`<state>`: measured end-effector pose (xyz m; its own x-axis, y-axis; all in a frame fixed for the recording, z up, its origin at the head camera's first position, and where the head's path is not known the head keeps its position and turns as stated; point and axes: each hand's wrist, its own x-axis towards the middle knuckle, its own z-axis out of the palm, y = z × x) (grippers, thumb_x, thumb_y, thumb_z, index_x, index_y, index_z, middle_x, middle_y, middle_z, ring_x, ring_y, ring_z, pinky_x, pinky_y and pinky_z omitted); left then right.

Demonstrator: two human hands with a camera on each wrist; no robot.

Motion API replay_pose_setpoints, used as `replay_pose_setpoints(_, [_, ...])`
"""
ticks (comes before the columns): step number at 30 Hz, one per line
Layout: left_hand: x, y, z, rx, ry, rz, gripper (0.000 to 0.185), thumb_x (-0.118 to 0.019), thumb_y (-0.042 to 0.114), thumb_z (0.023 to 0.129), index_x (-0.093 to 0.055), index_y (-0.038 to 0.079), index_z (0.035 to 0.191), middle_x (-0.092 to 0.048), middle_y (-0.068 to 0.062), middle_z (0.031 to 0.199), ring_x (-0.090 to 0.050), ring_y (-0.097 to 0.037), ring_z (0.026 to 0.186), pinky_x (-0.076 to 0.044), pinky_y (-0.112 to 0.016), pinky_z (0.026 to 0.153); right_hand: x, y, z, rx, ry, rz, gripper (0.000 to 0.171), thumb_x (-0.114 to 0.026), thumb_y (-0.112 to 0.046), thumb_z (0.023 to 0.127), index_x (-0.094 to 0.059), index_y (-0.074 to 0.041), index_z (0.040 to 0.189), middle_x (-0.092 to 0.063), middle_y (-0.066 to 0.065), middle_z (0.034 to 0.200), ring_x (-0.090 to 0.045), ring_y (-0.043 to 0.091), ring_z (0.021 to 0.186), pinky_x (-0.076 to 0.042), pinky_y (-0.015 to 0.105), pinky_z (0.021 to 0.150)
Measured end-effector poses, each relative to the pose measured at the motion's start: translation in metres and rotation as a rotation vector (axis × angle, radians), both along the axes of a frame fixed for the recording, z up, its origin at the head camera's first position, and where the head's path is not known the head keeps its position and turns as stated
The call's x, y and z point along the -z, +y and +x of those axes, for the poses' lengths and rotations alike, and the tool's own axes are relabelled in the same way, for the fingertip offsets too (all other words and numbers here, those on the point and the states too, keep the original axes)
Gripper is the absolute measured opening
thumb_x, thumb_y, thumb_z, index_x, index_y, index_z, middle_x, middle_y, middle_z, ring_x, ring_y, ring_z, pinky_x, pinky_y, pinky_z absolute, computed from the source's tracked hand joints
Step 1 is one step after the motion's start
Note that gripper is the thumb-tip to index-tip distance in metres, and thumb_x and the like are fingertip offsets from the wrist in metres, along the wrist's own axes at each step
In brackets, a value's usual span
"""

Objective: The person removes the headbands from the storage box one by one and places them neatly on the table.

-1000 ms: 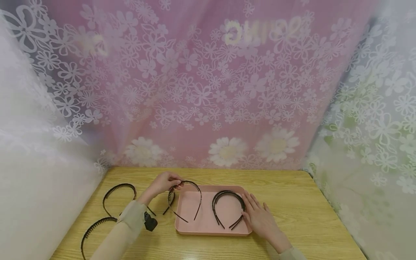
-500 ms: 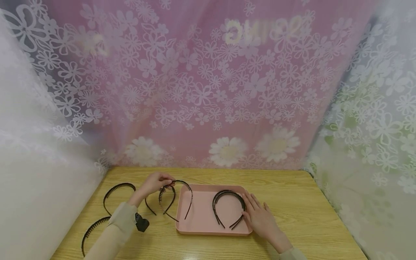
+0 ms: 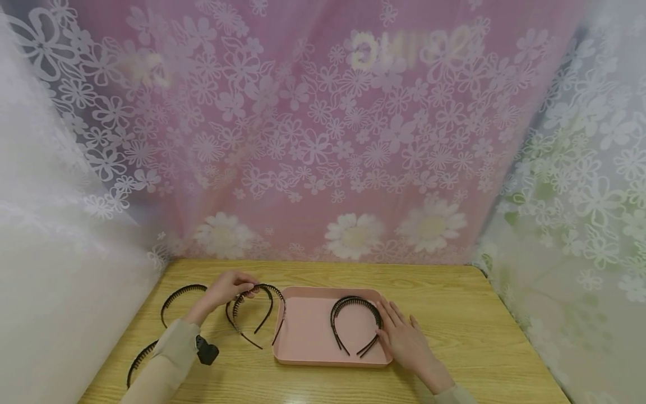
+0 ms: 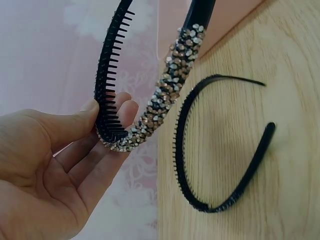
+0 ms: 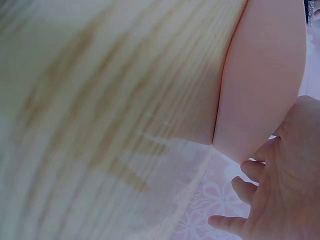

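My left hand [image 3: 224,292] pinches the top of a black toothed headband, its outer side covered with sparkly stones [image 4: 170,80], between thumb and fingers. The headband hangs above the table, just left of the pink tray [image 3: 303,336]. Behind it, another black headband [image 4: 178,145] lies on the wood, partly overlapped by the held one in the head view. Inside the tray's right half, overlapping black headbands [image 3: 355,301] lie together. My right hand [image 3: 406,342], fingers extended, rests against the tray's right wall [image 5: 260,90].
Two more black headbands lie at the left: one farther back [image 3: 184,289], the other nearer the front [image 3: 140,357], partly hidden by the left sleeve [image 3: 166,353]. Flowered curtains [image 3: 313,140] enclose the wooden table [image 3: 454,314] at the back and sides.
My left hand has moved left with the held headband, from above the tray's left part to beside the tray. The right hand and the headbands in the tray stay put.
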<state>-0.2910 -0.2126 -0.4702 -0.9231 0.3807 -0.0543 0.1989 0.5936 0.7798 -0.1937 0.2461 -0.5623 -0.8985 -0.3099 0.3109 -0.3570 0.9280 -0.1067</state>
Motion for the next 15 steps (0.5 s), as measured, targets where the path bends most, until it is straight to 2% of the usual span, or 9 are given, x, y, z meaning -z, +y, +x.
replay_pose_setpoints(5, [0.004, -0.008, 0.001, -0.006, -0.002, -0.003, 0.026, -0.058, 0.008, 0.103, -0.071, -0.002, 0.123, -0.075, -0.017, 0.106, -0.073, -0.031, 0.09, -0.051, -0.035, 0.061, 0.003, 0.0, -0.001, -0.003, 0.021, 0.005, 0.062, -0.063, -0.033, 0.101, -0.044, -0.007, 0.154, -0.039, 0.011, 0.16, -0.043, 0.035, 0.143, -0.04, 0.07, 0.101])
replay_pose_setpoints(9, [0.007, -0.014, 0.003, -0.021, 0.012, -0.003, 0.024, -0.059, 0.008, 0.102, -0.073, 0.001, 0.121, -0.076, -0.013, 0.103, -0.073, -0.033, 0.091, -0.052, -0.033, 0.068, 0.001, -0.001, 0.0, -0.014, 0.028, 0.0, 0.062, -0.063, -0.032, 0.101, -0.044, -0.006, 0.153, -0.04, 0.013, 0.16, -0.043, 0.036, 0.142, -0.041, 0.07, 0.1])
replay_pose_setpoints(15, [0.01, -0.021, 0.005, -0.039, 0.012, -0.006, 0.023, -0.06, 0.008, 0.102, -0.074, 0.001, 0.118, -0.076, -0.014, 0.101, -0.071, -0.031, 0.086, -0.041, -0.028, 0.058, -0.01, -0.005, 0.005, -0.023, -0.016, -0.015, 0.061, -0.059, -0.031, 0.103, -0.041, -0.004, 0.154, -0.04, 0.016, 0.159, -0.043, 0.04, 0.141, -0.039, 0.072, 0.1])
